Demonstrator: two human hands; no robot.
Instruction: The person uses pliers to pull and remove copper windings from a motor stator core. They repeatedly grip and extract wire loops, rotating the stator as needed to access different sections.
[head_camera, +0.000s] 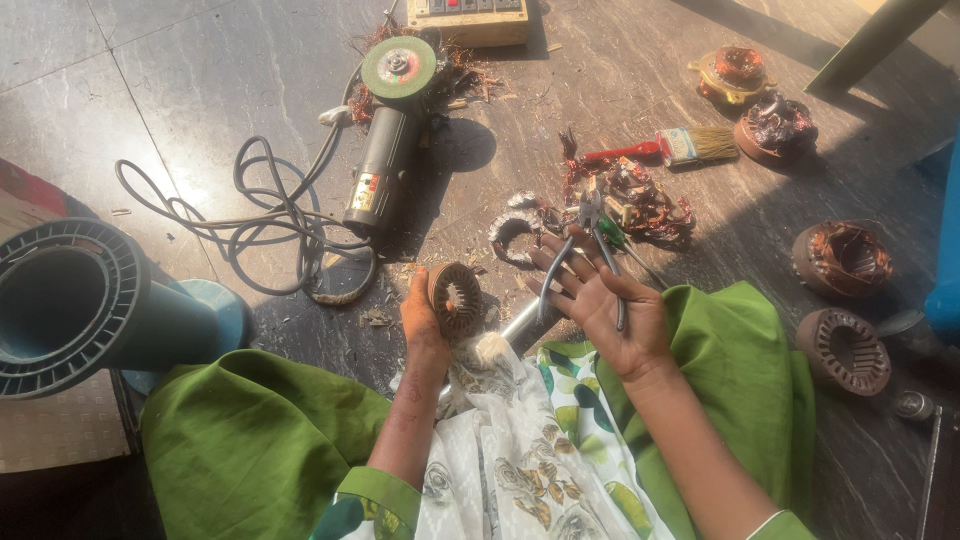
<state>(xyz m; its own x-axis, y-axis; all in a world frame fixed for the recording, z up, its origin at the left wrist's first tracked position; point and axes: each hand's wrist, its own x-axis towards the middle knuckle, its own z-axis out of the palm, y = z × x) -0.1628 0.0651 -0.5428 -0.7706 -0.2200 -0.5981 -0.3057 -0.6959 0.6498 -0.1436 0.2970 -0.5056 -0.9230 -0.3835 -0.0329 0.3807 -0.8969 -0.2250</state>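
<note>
Grey stone floor (200, 80) is stretching under a seated person in green trousers, with a grey angle grinder with a green disc (385, 140) and its coiled grey cable (270, 210) lying ahead. Nearer, the left hand (422, 318) is closing around a small round dark metal motor core (456, 298), holding it upright just above the lap. Beside it, the right hand (600, 300) is resting palm up, fingers loosely spread, cradling steel pliers with open handles (590, 250).
</note>
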